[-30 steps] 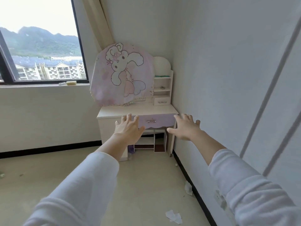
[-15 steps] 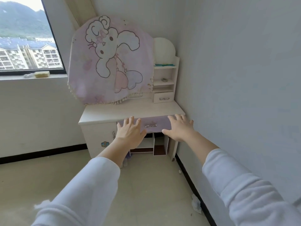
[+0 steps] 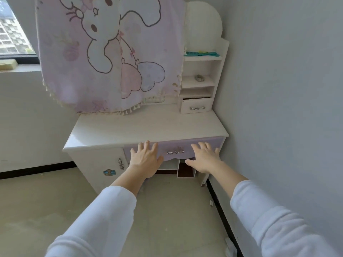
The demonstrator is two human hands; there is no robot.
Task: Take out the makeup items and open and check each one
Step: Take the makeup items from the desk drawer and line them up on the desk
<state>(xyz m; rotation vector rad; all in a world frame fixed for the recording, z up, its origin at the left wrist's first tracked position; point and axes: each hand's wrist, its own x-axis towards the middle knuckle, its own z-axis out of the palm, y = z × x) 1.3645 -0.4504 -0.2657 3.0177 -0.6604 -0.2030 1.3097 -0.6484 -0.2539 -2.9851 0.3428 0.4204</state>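
Observation:
A white dressing table (image 3: 144, 128) stands in the room's corner against the right wall. Its lilac drawer (image 3: 207, 143) with a silver bow handle (image 3: 175, 151) is shut. My left hand (image 3: 145, 160) is stretched out in front of the drawer's left part, fingers spread, holding nothing. My right hand (image 3: 205, 157) is held out before the drawer's right part, also spread and empty. Whether either hand touches the drawer front I cannot tell. No makeup items are in sight.
A pink rabbit-print cloth (image 3: 111, 52) hangs over the mirror. A small shelf unit (image 3: 201, 82) at the back right holds a teal comb (image 3: 201, 53), a small ring-shaped object (image 3: 199, 78) and a little drawer (image 3: 196, 106). The cabinet door (image 3: 100, 166) is on the left; paper scraps lie by the wall.
I have come much closer to the dressing table, which now fills the view. Both hands stay outstretched with fingers spread and have reached the drawer front.

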